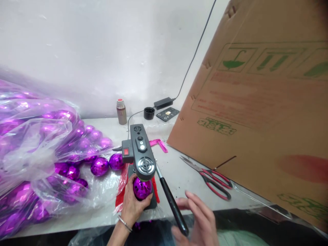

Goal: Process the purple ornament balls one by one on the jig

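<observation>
My left hand [136, 201] is closed around a shiny purple mirrored ball [142, 188]. It holds the ball beneath the round front end of a dark grey bench machine [142, 150], which has vents and a red switch at its side. A metal bangle circles the left wrist. My right hand [197, 218], slightly blurred, has its fingers apart around the lower end of the machine's black-handled lever [173, 201]. I see no grip on the lever. Red material [120, 196] lies under and beside the machine base.
Clear plastic bags [38, 150] full of purple balls cover the left. Loose balls [99, 166] lie near the machine. Red-handled scissors [215, 181] lie to the right, beside a large cardboard box [251, 112]. Behind stand a flask [121, 112], black cup [149, 113] and power adapter [163, 103].
</observation>
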The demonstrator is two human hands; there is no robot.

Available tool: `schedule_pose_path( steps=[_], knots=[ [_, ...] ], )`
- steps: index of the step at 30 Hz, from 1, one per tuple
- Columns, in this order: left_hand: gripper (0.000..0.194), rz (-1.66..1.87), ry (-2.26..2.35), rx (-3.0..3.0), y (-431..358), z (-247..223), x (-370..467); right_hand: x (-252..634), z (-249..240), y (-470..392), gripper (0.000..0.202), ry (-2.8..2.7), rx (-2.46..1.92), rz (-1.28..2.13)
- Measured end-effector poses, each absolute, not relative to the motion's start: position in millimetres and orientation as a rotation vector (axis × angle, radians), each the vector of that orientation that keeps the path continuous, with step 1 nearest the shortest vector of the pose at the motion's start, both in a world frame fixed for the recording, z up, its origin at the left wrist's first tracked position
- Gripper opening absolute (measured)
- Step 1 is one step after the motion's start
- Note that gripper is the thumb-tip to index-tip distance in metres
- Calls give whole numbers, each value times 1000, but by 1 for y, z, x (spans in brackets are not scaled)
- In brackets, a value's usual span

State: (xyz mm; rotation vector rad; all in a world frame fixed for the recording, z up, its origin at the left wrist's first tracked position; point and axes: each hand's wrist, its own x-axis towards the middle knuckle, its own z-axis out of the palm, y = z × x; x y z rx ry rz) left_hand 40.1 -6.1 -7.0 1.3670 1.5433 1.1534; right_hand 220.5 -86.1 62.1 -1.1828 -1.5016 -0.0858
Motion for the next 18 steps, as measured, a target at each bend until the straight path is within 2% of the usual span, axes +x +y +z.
schedule_pose_path(
  steps=[3,7,13,18],
  knots=[
    [79,1180,1527,1399,-5,-8,42,213,109,-52,41,-1597,-944,-251],
    [78,1209,1526,1412,-4,-12,45,195,143,-30,28,-1718,-822,-117],
    [78,1230,1517,1475,-4,-16,47,175,120,-31,38,-1463,-820,96],
    [76,1273,1546,1563,-5,-22,50,169,110,-33,40,-1378,-880,139]
  ],
)
